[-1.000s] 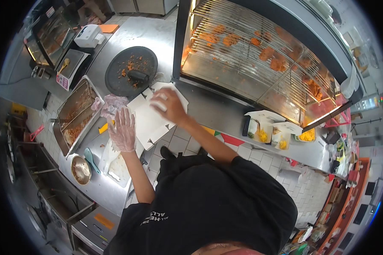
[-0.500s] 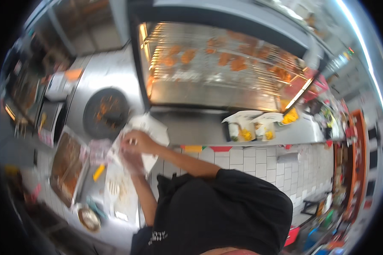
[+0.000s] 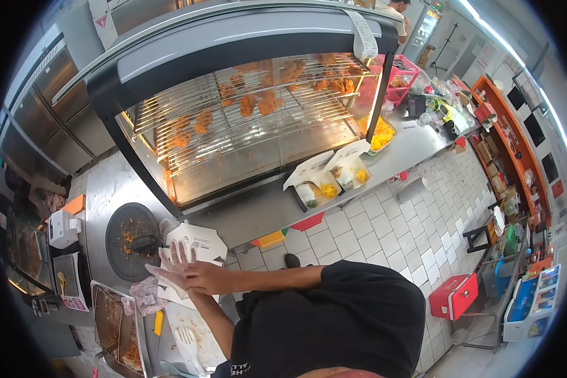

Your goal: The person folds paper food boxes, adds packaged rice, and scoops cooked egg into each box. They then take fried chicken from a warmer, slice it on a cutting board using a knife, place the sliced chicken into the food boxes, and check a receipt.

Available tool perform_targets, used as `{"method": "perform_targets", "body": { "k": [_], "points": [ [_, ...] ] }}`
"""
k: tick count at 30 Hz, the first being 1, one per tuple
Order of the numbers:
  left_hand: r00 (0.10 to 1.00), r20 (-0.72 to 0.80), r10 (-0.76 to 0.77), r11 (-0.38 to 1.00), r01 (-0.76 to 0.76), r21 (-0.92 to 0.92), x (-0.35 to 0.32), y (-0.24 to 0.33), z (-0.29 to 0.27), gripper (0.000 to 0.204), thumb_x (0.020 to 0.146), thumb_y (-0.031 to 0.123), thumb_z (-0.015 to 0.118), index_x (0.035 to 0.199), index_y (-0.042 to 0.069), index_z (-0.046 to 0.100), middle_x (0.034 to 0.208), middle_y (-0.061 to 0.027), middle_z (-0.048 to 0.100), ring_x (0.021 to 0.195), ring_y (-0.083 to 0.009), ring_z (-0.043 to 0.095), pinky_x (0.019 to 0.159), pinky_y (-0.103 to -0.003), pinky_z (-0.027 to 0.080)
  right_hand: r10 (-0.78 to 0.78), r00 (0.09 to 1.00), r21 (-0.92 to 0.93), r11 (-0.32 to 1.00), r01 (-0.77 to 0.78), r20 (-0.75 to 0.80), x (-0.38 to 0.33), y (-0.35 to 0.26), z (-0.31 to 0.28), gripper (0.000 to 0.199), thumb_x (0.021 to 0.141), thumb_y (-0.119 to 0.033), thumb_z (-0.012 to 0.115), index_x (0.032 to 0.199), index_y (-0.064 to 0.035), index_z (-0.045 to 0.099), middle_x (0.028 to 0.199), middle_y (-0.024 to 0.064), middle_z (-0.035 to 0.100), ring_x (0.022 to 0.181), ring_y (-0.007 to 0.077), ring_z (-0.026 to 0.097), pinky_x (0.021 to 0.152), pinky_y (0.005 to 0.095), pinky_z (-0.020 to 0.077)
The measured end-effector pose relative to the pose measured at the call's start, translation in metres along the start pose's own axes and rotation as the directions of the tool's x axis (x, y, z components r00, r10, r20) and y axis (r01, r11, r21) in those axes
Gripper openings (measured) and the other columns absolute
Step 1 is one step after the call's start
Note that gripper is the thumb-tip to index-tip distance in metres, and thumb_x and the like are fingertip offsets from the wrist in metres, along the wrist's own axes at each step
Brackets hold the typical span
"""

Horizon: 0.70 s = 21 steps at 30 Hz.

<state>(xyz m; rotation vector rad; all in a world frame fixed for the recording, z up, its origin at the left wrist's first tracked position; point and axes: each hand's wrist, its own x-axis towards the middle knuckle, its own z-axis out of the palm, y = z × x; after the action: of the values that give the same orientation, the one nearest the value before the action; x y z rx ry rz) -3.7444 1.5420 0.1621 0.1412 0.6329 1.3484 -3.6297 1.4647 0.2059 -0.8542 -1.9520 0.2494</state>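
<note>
Left hand point(image 3: 177, 261) is raised over the steel counter point(image 3: 104, 189), fingers spread and pointing up, with a thin clear plastic glove point(image 3: 164, 272) loose over it. Right hand point(image 3: 203, 277) is bare and closed on the glove at the left wrist – pinching the cuff, it looks like; exact grip is hard to tell. Hands touch, just in front of a white paper box point(image 3: 198, 242) lying on the counter beside a round black tray point(image 3: 131, 242) with orange crumbs. To do this well – keep the left fingers wide and straight so each slides into its own sleeve, pull the cuff evenly toward the wrist rather than from one side, go gentle since the film looks flimsy and likely tears, and keep the bare hand off the fingertip area. Below the hands a metal pan point(image 3: 116, 331) of breading and a white spatula point(image 3: 186, 340) sit near. Above, a glass warmer cabinet point(image 3: 246, 120) holds fried chicken point(image 3: 258, 101) on wire racks, well apart.
</note>
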Motion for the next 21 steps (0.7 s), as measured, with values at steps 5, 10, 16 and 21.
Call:
{"method": "perform_targets", "body": {
  "k": [5, 10, 16, 21],
  "points": [
    [0.998, -0.003, -0.057, 0.983, 0.056, 0.177, -0.004, 0.004, 0.016, 0.091, 0.08, 0.077, 0.048, 0.149, 0.024, 0.024, 0.143, -0.0142, 0.039, 0.13, -0.0324, 0.04, 0.104, -0.054, 0.032, -0.014, 0.997, 0.249, 0.968, -0.005, 0.074, -0.01, 0.008, 0.014, 0.011, 0.081, -0.007, 0.062, 0.092, -0.0036, 0.063, 0.096, 0.0117, 0.056, 0.091, 0.0302, 0.057, 0.079, 0.0378, 0.0471],
    [0.991, 0.1, -0.086, 0.995, 0.079, 0.068, -0.014, 0.009, 0.015, 0.09, 0.082, 0.077, 0.045, 0.143, 0.012, 0.032, 0.141, -0.0175, 0.041, 0.13, -0.0353, 0.04, 0.107, -0.052, 0.032, -0.004, 0.99, 0.216, 0.976, -0.027, 0.138, -0.018, 0.01, 0.009, 0.013, 0.077, -0.006, 0.066, 0.089, -0.0073, 0.068, 0.091, 0.0066, 0.063, 0.087, 0.0278, 0.06, 0.076, 0.0351, 0.048],
    [0.991, 0.128, 0.031, 0.984, -0.053, 0.171, -0.027, 0.012, 0.01, 0.087, 0.088, 0.075, 0.035, 0.148, 0.013, 0.027, 0.143, -0.0182, 0.038, 0.133, -0.0334, 0.036, 0.11, -0.05, 0.025, 0.163, 0.982, -0.242, 0.953, -0.183, -0.099, 0.025, 0.075, -0.05, 0.058, 0.079, -0.036, 0.073, 0.13, -0.0139, 0.054, 0.147, 0.0175, 0.034, 0.135, 0.0386, 0.031, 0.108, 0.0509, 0.028],
    [0.979, 0.118, 0.166, 0.93, -0.195, 0.311, -0.024, 0.004, 0.036, 0.078, 0.094, 0.068, 0.027, 0.148, 0.013, 0.027, 0.144, -0.015, 0.04, 0.135, -0.0302, 0.034, 0.113, -0.047, 0.019, 0.248, 0.966, -0.778, 0.593, -0.207, -0.068, 0.062, 0.179, -0.116, 0.083, 0.077, -0.042, 0.071, 0.148, -0.0234, 0.033, 0.157, 0.0123, 0.017, 0.145, 0.0322, 0.017, 0.114, 0.0498, 0.0212]
  ]
}}
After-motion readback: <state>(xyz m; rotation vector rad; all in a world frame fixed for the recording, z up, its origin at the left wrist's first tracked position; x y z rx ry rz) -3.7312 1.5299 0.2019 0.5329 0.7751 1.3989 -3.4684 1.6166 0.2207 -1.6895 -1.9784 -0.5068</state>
